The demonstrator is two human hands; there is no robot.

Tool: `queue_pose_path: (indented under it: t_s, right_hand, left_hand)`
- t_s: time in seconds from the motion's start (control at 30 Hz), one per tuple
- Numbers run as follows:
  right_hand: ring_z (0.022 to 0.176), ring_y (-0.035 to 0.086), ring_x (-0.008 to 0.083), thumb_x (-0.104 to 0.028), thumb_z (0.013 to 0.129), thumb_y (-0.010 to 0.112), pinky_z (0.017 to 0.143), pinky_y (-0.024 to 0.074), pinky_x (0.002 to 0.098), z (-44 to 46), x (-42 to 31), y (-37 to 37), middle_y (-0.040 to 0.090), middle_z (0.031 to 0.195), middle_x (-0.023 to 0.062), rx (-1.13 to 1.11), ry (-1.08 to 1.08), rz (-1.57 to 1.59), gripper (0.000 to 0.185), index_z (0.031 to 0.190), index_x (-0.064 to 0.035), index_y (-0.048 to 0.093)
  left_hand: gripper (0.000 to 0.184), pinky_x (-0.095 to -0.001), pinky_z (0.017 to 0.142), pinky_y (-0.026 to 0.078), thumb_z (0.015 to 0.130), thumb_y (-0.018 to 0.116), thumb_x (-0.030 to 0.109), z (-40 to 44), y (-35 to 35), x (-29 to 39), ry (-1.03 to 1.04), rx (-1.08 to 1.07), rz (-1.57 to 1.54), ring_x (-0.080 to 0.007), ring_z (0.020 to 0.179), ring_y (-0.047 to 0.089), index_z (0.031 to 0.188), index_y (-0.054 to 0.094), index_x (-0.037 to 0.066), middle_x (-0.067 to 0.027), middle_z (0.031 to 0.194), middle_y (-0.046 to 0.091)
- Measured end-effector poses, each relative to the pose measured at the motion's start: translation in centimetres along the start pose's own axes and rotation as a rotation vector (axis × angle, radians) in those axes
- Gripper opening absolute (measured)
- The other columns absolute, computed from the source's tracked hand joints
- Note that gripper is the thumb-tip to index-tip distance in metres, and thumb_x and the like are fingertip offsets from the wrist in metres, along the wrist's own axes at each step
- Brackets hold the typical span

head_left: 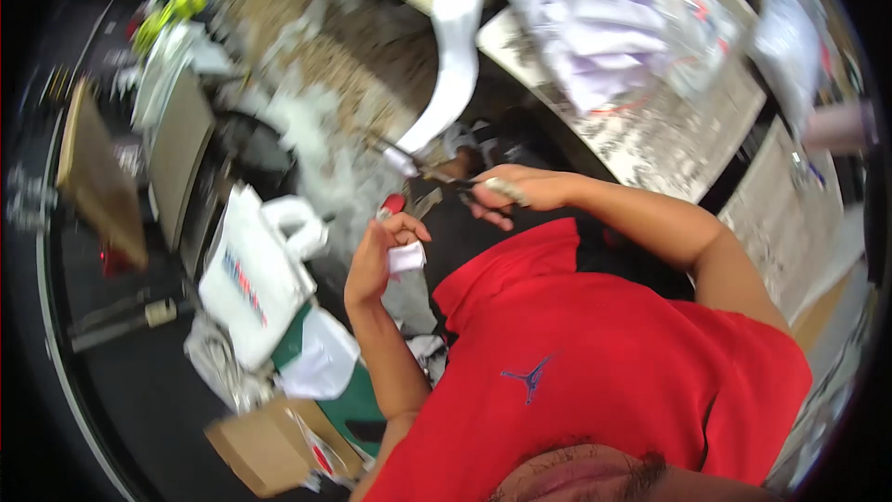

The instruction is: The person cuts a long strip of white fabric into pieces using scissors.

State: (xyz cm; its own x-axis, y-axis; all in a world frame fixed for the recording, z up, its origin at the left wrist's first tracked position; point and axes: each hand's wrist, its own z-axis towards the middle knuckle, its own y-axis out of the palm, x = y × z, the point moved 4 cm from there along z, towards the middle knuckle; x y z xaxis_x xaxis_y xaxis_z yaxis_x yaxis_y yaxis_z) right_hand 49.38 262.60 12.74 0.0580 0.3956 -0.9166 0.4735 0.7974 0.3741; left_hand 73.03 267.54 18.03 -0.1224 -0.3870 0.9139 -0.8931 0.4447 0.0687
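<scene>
My right hand [502, 193] is closed around dark-handled scissors [432, 173], whose blades point up and left, away from my body. Near the blades, a long white strip [455, 46] hangs down from the table, its lower end close to the scissors. My left hand [376, 256], fingers curled, grips a small folded white piece [407, 258] that looks like cloth or paper. A small red thing [392, 205] shows at the fingertips of this hand; blur hides what it is.
A worn table [669, 144] at the right bears clear plastic bags of white material [604, 28]. To the left are a white printed bag [251, 279], an open cardboard box [269, 451] and upright boards [177, 163]. Scraps and plastic [316, 130] litter the floor.
</scene>
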Motion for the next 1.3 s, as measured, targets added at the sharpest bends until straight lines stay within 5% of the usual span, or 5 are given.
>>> queue_pose_path:
  t_s: [0.1,0.2,0.4,0.6,1.3]
  right_hand:
    - [0.071,0.059,0.011,-0.054,0.101,0.047,0.066,0.0453,0.0279,1.0,3.5,-1.7,0.06,0.079,0.0023,0.028,-0.101,-0.109,0.053,0.092,-0.0033,0.061]
    - [0.111,0.056,0.008,-0.034,0.101,0.058,0.093,0.0466,0.0267,-1.7,4.9,-1.8,0.059,0.117,-0.0012,0.238,-0.473,-0.181,0.043,0.13,-0.0026,0.055]
    - [0.092,0.06,0.0173,-0.02,0.1,0.057,0.089,0.0473,0.0362,-0.3,2.9,-2.1,0.069,0.096,0.0048,-0.07,0.047,-0.277,0.019,0.104,-0.004,0.067]
    - [0.094,0.06,0.0181,-0.012,0.097,0.052,0.088,0.0465,0.0352,-2.2,0.1,-0.7,0.07,0.093,0.0034,0.041,0.042,0.355,0.02,0.093,-0.0061,0.071]
    - [0.061,0.061,0.0149,-0.003,0.092,0.042,0.055,0.0486,0.0296,-0.8,0.2,-0.9,0.061,0.074,0.0066,0.204,-0.102,-0.327,0.022,0.091,0.002,0.063]
  left_hand:
    - [0.052,-0.0196,0.061,0.04,0.085,0.073,0.039,4.3,7.6,4.7,0.207,-0.322,-0.121,-0.0054,0.07,0.053,0.113,0.051,0.001,0.0009,0.082,0.057]
    - [0.031,-0.034,0.066,0.046,0.083,0.07,0.02,8.8,17.4,11.0,0.599,-0.639,0.515,-0.0209,0.07,0.057,0.101,0.051,0.003,-0.0069,0.079,0.056]
    - [0.038,-0.0432,0.088,0.046,0.073,0.079,0.015,17.3,23.7,19.7,1.28,0.092,1.006,-0.0364,0.099,0.057,0.104,0.061,0.003,-0.0155,0.108,0.06]
    - [0.043,-0.046,0.089,0.048,0.083,0.076,0.027,17.4,23.4,16.5,0.492,-0.318,0.916,-0.0386,0.111,0.057,0.115,0.062,0.002,-0.0166,0.114,0.063]
    - [0.066,-0.0462,0.108,0.042,0.083,0.069,0.03,29.7,23.4,17.2,0.403,0.063,1.266,-0.0442,0.128,0.049,0.137,0.048,-0.001,-0.0278,0.135,0.052]
